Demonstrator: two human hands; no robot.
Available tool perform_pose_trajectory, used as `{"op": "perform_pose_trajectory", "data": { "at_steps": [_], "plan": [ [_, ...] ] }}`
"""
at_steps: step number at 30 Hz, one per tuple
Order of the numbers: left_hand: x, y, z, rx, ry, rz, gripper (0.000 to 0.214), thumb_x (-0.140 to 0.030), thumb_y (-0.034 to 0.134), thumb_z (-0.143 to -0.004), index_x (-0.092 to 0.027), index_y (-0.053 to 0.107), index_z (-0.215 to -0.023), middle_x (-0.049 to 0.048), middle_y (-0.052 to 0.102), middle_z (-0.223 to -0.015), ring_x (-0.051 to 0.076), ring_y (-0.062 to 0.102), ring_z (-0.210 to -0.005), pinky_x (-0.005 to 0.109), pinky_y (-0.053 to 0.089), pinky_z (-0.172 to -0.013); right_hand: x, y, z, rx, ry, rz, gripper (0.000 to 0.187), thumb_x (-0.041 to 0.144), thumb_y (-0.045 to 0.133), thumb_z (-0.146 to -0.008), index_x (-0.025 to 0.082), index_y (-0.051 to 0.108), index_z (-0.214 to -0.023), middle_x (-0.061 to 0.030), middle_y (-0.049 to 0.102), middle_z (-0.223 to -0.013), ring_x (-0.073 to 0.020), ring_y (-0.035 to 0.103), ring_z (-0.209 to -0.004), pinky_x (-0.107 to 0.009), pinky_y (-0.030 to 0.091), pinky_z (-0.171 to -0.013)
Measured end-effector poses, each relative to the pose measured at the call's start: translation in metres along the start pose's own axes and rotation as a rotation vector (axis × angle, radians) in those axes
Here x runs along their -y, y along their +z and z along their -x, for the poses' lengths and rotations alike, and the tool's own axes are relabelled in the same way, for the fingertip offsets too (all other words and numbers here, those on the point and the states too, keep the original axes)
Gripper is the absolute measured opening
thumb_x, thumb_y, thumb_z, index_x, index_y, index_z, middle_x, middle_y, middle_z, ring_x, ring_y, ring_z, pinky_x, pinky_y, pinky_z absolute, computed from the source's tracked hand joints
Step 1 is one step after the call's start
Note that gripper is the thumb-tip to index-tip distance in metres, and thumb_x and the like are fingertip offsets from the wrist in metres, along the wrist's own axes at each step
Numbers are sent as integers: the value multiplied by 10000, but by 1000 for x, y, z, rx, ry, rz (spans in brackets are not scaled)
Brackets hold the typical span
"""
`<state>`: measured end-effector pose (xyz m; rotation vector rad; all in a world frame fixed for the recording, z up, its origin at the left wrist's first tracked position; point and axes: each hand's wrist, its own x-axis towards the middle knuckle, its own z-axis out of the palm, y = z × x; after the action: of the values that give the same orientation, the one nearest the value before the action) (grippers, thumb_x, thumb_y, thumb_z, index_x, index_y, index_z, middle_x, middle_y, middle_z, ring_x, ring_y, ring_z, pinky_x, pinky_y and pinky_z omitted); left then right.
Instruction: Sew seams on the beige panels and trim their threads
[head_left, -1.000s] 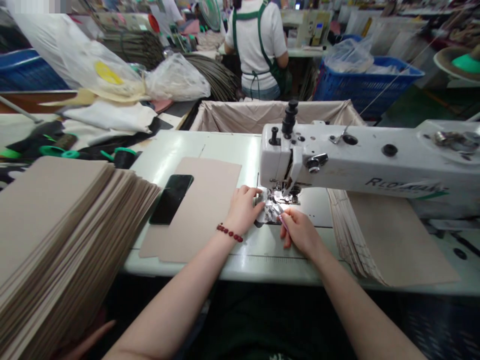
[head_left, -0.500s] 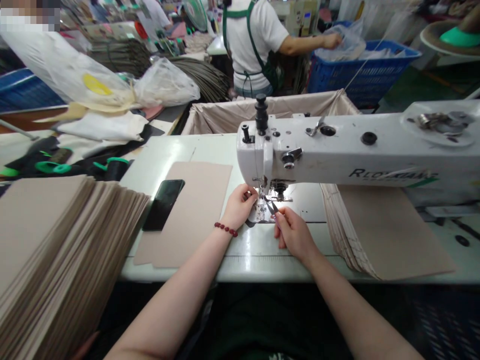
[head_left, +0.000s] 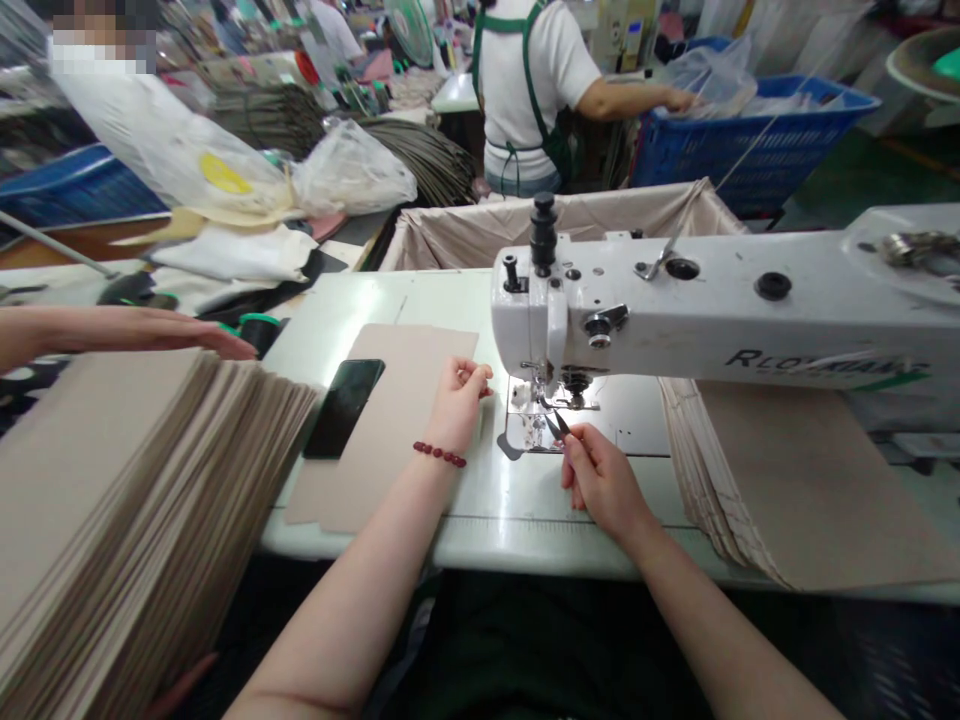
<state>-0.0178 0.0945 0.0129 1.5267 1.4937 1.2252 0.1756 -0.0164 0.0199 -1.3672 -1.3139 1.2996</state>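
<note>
My right hand (head_left: 600,480) is closed on small thread snips (head_left: 559,427), whose tips point at the needle plate (head_left: 534,430) under the head of the white sewing machine (head_left: 675,310). My left hand (head_left: 459,400) rests left of the needle with its fingers pinched together; anything between them is too fine to make out. It wears a red bead bracelet (head_left: 439,455). A flat tan piece (head_left: 390,420) lies under the left wrist, with a black phone (head_left: 345,407) on it.
A tall stack of tan pieces (head_left: 127,520) fills the left, and another person's hand (head_left: 187,335) reaches over it. More tan pieces (head_left: 787,470) lie right of the needle. A cloth-lined bin (head_left: 480,225) stands behind the table. A person in a green apron (head_left: 525,90) works at a blue crate (head_left: 750,130).
My left hand has drawn back leftward from the needle and pinched its fingers. Another person's hand has come in over the left stack. My right hand stays by the needle plate.
</note>
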Motion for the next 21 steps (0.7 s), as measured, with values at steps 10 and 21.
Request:
{"op": "perform_pose_trajectory", "data": {
  "at_steps": [10,21],
  "plan": [
    [6,-102,39,-165,51,-702,427,-257,563,-870,-144,482,-1274,178,428,-1397,309,334,-1346,497,216,-1131,-1,-1,6,71,11,43,257,481,423,-952,239,494,-904,59,544,-603,-104,479,-388,-218,389,-386],
    [29,-133,74,-220,-147,-1148,562,-425,469,-927,-179,403,-1428,176,363,-1487,324,299,-1386,510,222,-1119,-6,3,11,85,54,28,355,573,456,-887,244,542,-989,47,536,-599,-116,451,-405,-224,369,-390]
  ]
}}
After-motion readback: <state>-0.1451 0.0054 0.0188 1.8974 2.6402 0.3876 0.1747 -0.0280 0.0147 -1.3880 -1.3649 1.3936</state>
